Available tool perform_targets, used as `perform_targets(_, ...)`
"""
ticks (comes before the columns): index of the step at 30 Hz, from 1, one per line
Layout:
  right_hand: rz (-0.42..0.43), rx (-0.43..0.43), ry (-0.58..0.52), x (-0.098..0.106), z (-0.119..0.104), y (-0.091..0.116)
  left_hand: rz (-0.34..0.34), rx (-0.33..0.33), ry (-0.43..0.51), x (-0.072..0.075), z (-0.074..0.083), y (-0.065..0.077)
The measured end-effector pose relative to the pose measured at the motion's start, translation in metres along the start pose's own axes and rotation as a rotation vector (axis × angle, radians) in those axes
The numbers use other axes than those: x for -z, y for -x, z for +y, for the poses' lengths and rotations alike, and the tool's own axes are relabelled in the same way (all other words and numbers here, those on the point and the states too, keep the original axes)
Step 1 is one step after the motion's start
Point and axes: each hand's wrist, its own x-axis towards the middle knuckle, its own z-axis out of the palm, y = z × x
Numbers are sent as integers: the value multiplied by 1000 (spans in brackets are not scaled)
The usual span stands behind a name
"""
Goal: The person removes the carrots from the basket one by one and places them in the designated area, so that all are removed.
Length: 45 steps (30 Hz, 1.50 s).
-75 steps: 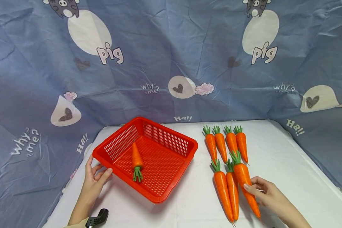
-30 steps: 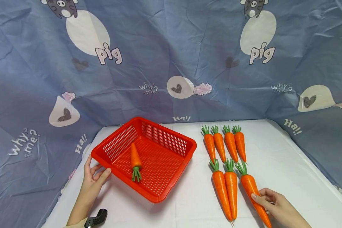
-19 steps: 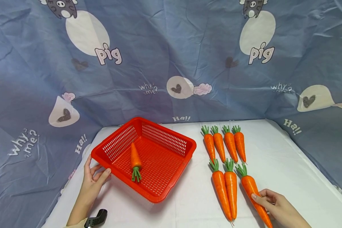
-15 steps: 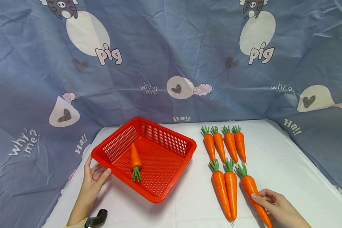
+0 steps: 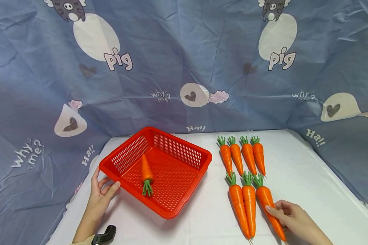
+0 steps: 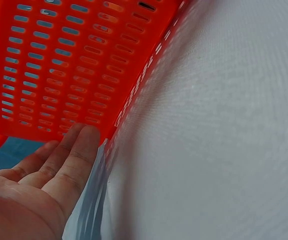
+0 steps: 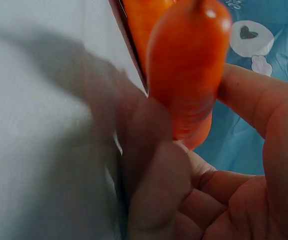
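Note:
A red plastic basket [image 5: 184,199] stands on the left half of the table with one carrot [image 5: 146,172] lying inside it. My left hand [image 5: 99,195] holds the basket's near left corner, thumb at the rim; in the left wrist view the fingers [image 6: 76,160] touch its slotted outer wall. On the right, my right hand [image 5: 289,217] grips a carrot [image 5: 268,204] between thumb and fingers, its green top pointing away. Close beside it on the left lie two carrots [image 5: 239,207] side by side. Up close, the held carrot [image 7: 189,65] is blurred in the right wrist view.
Farther back, a row of several carrots [image 5: 248,158] lies with tops toward the rear. A white cloth [image 5: 208,217] covers the table. Blue printed fabric [image 5: 159,68] hangs behind and at both sides. A dark wristband [image 5: 105,234] is on the left wrist.
The right hand has brought its carrot down to the near row, first to the right, then slightly left toward the two neighbouring carrots. The left hand and basket have stayed put.

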Motion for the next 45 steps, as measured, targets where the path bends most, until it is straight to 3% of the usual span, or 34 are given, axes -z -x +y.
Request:
perform_targets(16,41,38,54,-5,-11,-13,3,-9,-16,0,0,1)
perform_targets(45,34,40,50,-2,-14,-13,-5,4,-29,1,0,0)
